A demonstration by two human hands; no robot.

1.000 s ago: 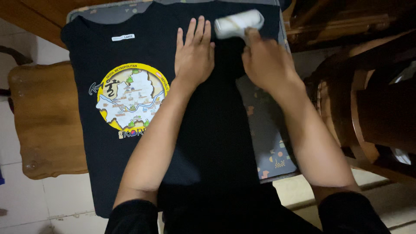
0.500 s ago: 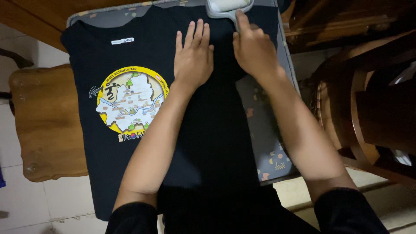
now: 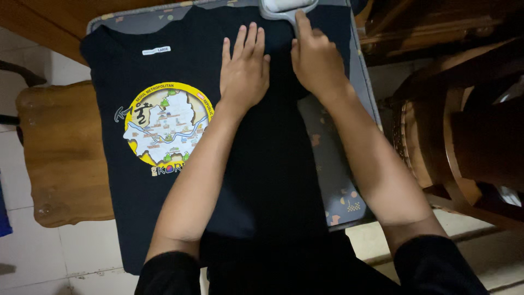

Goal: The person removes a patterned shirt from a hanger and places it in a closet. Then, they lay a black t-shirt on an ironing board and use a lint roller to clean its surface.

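Fingers (image 3: 303,24) grip lint roller (image 3: 286,6) on shirt (image 3: 273,164).

Pale tiled floor (image 3: 33,246); wooden chairs (image 3: 60,158) either side.

A grey patterned pad (image 3: 338,180), perhaps an ironing board, carries a spread black T-shirt (image 3: 273,164)

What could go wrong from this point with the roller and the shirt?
The lint roller sits at the shirt's far edge, so it may run off onto the patterned pad. The black T-shirt overhangs the near edge and might slide, since only the flat left hand pins it. The right hand grips the handle.
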